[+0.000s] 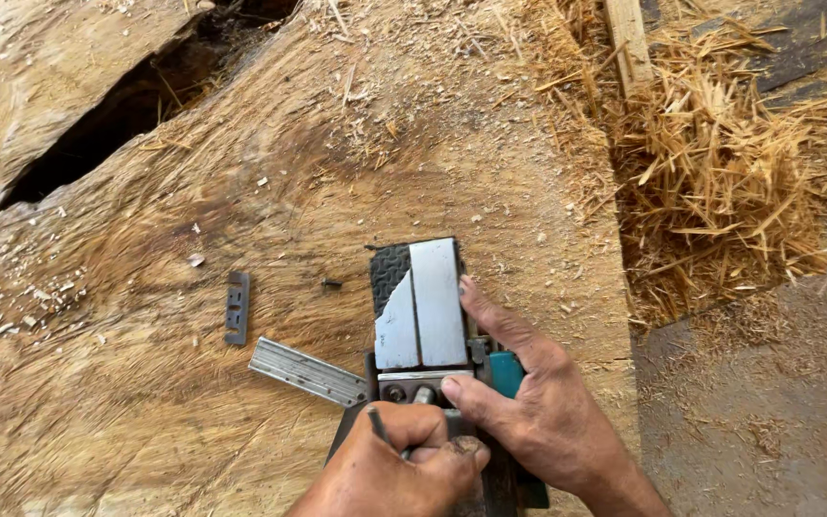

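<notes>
I have the electric planer turned sole-up on the big rough wood slab, its bright metal base plates facing me and its teal body just showing under my right palm. My right hand steadies it: the fingers lie spread along the right edge of the sole, the thumb pressed across near the cutter drum, so that hand is clamped on the planer. My left hand is closed on a thin dark tool, probably a small key or driver, whose tip stands at the bolts by the drum; the fingers are curled together around it.

To do this well, I judge the planer must not rock on the uneven slab, so the right hand should keep pressing it flat while the tool sits square in the bolt head before any turn.

A long flat planer blade lies on the wood touching the planer's left side. Further left are a small slotted metal plate and a tiny dark screw, well apart from my hands. Coarse wood shavings are heaped to the right of the slab.
</notes>
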The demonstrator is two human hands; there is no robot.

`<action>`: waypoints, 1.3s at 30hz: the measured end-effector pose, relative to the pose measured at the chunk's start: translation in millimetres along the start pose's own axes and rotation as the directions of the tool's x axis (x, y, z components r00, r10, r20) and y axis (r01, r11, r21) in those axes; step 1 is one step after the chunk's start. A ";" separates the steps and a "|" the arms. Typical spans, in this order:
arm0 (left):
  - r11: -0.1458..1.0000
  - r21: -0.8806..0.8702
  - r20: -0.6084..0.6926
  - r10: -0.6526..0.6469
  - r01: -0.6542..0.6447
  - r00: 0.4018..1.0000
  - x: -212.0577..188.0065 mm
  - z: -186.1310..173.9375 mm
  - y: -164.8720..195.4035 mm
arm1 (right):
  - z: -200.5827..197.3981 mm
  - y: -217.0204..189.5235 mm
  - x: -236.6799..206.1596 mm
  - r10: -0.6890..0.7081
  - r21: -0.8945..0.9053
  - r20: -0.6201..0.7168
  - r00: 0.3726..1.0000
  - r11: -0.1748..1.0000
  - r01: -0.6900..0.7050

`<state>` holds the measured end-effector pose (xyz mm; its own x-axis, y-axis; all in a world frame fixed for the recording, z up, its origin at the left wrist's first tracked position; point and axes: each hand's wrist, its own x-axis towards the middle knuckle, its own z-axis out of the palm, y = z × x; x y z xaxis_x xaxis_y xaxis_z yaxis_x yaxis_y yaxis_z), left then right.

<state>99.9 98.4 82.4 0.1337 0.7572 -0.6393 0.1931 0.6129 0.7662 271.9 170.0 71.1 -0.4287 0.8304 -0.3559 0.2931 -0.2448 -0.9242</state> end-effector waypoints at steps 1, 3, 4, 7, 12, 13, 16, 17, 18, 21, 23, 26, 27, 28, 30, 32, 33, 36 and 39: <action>1.000 -0.013 0.027 0.016 -0.016 0.999 -1.1 -1.7 0.8 | 1.0 0.8 0.7 0.020 0.051 0.008 1.000 0.998 -0.021; 0.994 -0.024 0.075 -0.108 0.111 0.991 -3.6 -4.0 4.6 | -0.3 1.5 0.0 0.068 0.142 0.044 0.997 0.987 -0.073; 0.985 -0.028 0.099 -0.164 0.167 0.982 -5.6 -5.1 7.6 | 2.1 1.7 0.2 0.074 0.124 0.036 0.997 0.989 -0.078; 0.996 -0.013 0.068 -0.090 0.091 0.994 -7.6 -7.3 19.6 | 1.4 -0.3 2.2 0.050 0.056 -0.018 0.999 0.997 -0.049; 0.622 -0.679 0.183 -0.372 0.390 0.910 -20.6 -14.8 30.0 | 5.3 -1.3 3.3 0.104 0.003 -0.045 0.994 0.995 -0.104; 0.472 -0.793 0.195 -0.404 0.386 0.894 -23.4 -17.5 29.2 | 5.8 -0.7 2.8 0.114 0.020 -0.047 0.992 0.993 -0.113; 0.433 -0.836 0.093 -0.494 0.337 0.865 -26.4 -24.8 23.8 | 7.9 2.6 1.3 0.116 0.060 -0.055 0.992 0.992 -0.113; 0.405 -0.847 0.122 -0.481 0.344 0.868 -25.6 -24.0 22.2 | 8.3 3.8 0.9 0.098 0.067 -0.059 0.993 0.993 -0.094; 0.376 -0.858 0.151 -0.469 0.351 0.870 -24.3 -22.4 21.0 | 8.8 4.8 0.1 0.082 0.073 -0.062 0.995 0.994 -0.077; 0.332 -0.889 0.135 -0.469 0.316 0.873 -24.8 -18.2 21.1 | 9.4 6.7 0.5 -0.128 -0.017 -0.072 0.989 0.992 0.127; 0.308 -0.907 0.118 -0.468 0.287 0.876 -24.8 -14.8 23.9 | 9.1 7.3 0.4 -0.004 0.016 -0.083 0.997 1.000 0.006; 0.253 -0.937 0.100 -0.467 0.242 0.878 -23.0 -8.5 29.4 | 9.4 8.0 -0.7 0.077 0.073 -0.085 0.993 0.995 -0.071; 0.230 -0.949 0.083 -0.479 0.216 0.874 -22.7 -5.1 31.0 | 9.9 8.3 -1.2 0.087 0.093 -0.081 0.993 0.993 -0.079; 0.206 -0.960 0.067 -0.491 0.190 0.869 -22.5 -2.5 32.2 | 10.2 8.4 -1.8 0.064 0.084 -0.076 0.995 0.995 -0.058; 0.140 -0.978 0.066 -0.501 0.156 0.863 -21.8 1.2 33.5 | 9.5 8.7 -2.2 0.016 0.065 -0.073 0.997 0.998 -0.011; 0.068 -0.992 0.062 -0.479 0.107 0.876 -21.2 3.4 33.8 | 8.4 8.4 -2.2 0.031 0.040 -0.072 0.997 0.999 -0.028; 0.027 -0.997 0.054 -0.452 0.074 0.890 -21.3 4.4 33.9 | 8.3 8.3 -2.4 0.038 0.027 -0.070 0.997 0.999 -0.036; -0.023 -0.999 0.048 -0.485 0.041 0.873 -19.3 8.3 34.6 | 7.9 7.0 -2.8 -0.063 0.026 -0.052 0.997 0.998 0.064; 0.035 -0.999 0.016 -0.494 0.039 0.869 -16.7 13.0 35.1 | 7.9 5.8 -2.2 0.000 0.072 -0.045 0.999 0.997 0.003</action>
<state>117.1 104.2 119.1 0.0365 0.3520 -0.9353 -0.9587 0.2765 0.0667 267.8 162.8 65.5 -0.3902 0.8518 -0.3494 0.2297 -0.2775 -0.9329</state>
